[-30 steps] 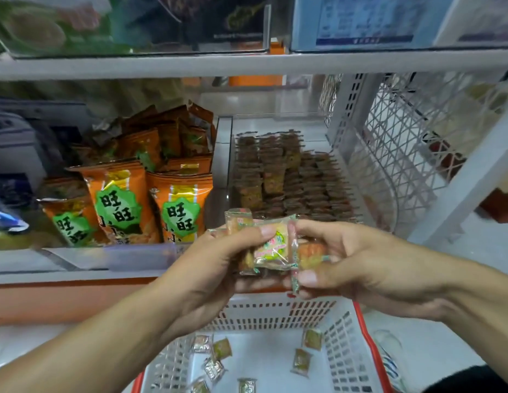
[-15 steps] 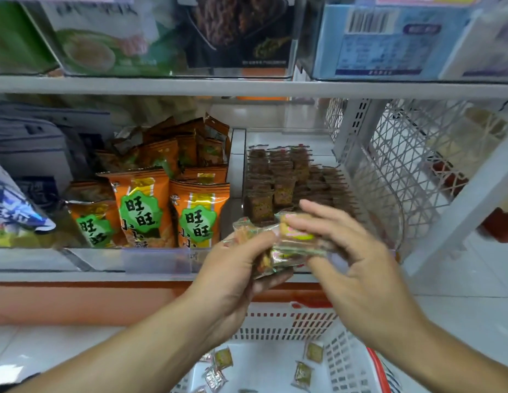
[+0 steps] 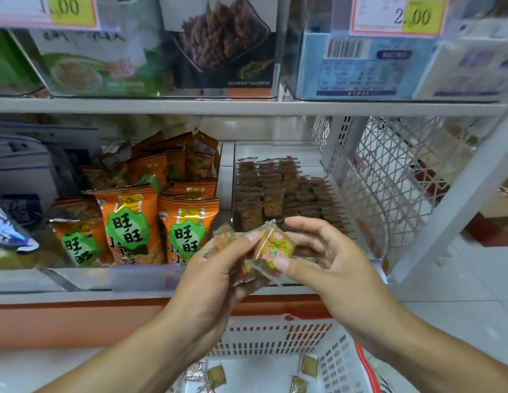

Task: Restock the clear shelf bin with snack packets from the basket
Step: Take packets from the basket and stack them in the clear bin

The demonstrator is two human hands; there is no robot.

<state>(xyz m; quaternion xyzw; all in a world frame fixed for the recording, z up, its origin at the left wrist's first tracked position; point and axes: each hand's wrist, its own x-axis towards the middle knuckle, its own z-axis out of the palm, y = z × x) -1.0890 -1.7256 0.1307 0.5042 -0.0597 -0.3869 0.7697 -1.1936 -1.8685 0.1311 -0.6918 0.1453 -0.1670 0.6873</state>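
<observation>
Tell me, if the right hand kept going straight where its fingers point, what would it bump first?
Probably the left hand: the right hand points left, across the snack packet both pinch. Depth is unclear.

Both forearms come up from the bottom corners and meet in the middle. Left hand [image 3: 216, 268] is palm-up-ish, fingers curled around a little bunch of snack packets [image 3: 241, 251], thumb pressing on top. Right hand [image 3: 329, 259] pinches one packet [image 3: 274, 246] between thumb and index finger, other fingers loosely spread above it.
</observation>
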